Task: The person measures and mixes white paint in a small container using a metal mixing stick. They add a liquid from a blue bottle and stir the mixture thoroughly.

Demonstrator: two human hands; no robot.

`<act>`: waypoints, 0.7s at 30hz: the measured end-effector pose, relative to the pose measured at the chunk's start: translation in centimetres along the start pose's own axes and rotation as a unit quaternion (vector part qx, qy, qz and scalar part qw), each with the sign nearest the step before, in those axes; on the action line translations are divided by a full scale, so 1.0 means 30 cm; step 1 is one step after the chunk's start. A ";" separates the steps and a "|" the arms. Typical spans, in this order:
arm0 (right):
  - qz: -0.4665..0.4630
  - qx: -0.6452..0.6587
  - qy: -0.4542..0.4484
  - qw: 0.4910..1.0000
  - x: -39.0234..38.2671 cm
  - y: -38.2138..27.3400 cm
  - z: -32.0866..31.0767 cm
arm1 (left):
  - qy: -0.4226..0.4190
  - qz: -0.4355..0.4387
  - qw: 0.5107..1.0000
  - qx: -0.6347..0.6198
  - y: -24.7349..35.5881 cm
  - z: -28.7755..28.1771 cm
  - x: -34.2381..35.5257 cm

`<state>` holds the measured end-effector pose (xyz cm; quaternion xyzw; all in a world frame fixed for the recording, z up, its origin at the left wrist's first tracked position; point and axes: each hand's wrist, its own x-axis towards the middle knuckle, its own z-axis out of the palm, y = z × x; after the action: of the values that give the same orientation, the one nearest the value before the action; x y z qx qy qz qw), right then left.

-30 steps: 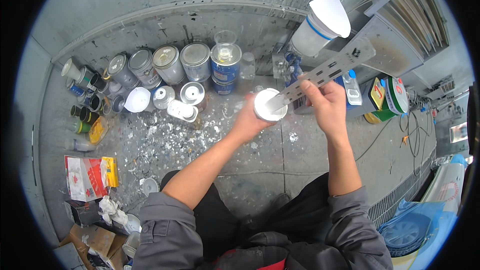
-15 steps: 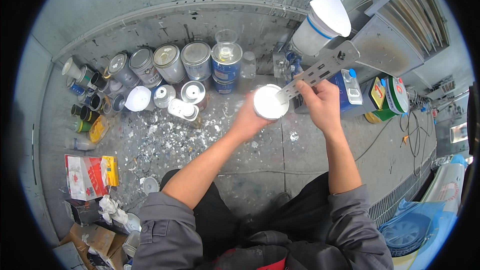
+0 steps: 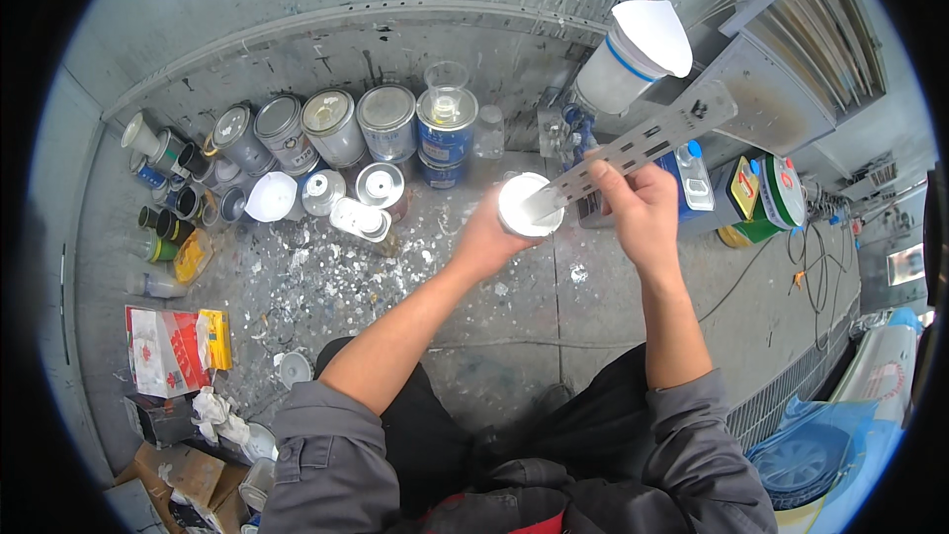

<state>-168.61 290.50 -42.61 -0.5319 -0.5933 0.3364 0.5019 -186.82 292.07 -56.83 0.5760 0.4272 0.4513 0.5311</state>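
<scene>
My left hand [image 3: 486, 235] is wrapped round a cup of white paint [image 3: 524, 222], holding it above the speckled bench. Its fingers are partly hidden behind the cup. A long, flat mixing stick [image 3: 647, 143] with slots cut along it is pinched in my right hand [image 3: 641, 200]. The stick leans up to the right, its lower end in the white paint and its upper end blurred. Behind the cup, a clear plastic cup [image 3: 447, 85] stands on a blue can [image 3: 447, 138].
Several paint cans [image 3: 329, 127] line the back wall. A tall container with a white paper top [image 3: 633, 69] stands at the back right, near jerrycans [image 3: 692, 178]. Cups [image 3: 176, 227] and a red-and-white packet [image 3: 166, 349] lie left. A cable [image 3: 813, 282] trails at right.
The mixing stick has tilted lower toward the right, its upper end shifting right. The cup of paint has moved slightly left and down with my left hand.
</scene>
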 end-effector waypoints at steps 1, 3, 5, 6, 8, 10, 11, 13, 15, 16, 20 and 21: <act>0.005 -0.006 -0.002 1.000 0.007 -0.016 -0.014 | 0.000 0.002 1.000 0.009 0.004 -0.004 -0.003; 0.005 -0.004 -0.009 1.000 0.018 -0.047 -0.026 | -0.001 0.004 1.000 0.018 0.010 -0.014 -0.009; -0.006 0.008 -0.012 1.000 0.024 -0.067 -0.033 | -0.005 0.005 1.000 0.018 0.009 -0.013 -0.008; -0.019 -0.005 -0.007 1.000 0.031 -0.054 -0.029 | -0.006 0.002 1.000 0.023 0.007 -0.014 -0.008; -0.045 -0.036 0.006 0.998 0.039 -0.002 -0.027 | -0.011 -0.001 0.999 0.032 0.006 -0.006 -0.002; -0.045 -0.069 0.002 0.997 0.033 0.039 -0.014 | -0.016 -0.003 0.999 0.029 0.016 -0.004 -0.001; -0.046 -0.085 -0.001 0.995 0.030 0.051 -0.007 | -0.018 -0.004 0.999 0.027 0.025 -0.005 -0.002; -0.020 -0.108 0.000 0.994 0.018 0.056 0.004 | -0.008 0.004 1.000 0.007 0.034 -0.003 -0.004; -0.002 -0.138 -0.009 0.990 0.011 0.054 0.003 | -0.002 0.008 1.000 -0.013 0.039 -0.002 -0.003; 0.003 -0.117 -0.007 0.993 0.005 0.054 0.010 | 0.000 0.007 1.000 -0.020 0.033 -0.003 -0.002; 0.008 -0.064 0.001 0.998 -0.008 0.044 0.029 | 0.006 0.010 0.999 -0.041 0.003 0.005 0.008; 0.005 -0.058 0.002 0.998 -0.008 0.034 0.027 | 0.007 0.013 0.999 -0.034 -0.007 0.009 0.009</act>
<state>-169.09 290.60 -43.85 -0.5638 -0.6079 0.3033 0.4698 -186.49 292.29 -57.03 0.5598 0.4078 0.4764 0.5416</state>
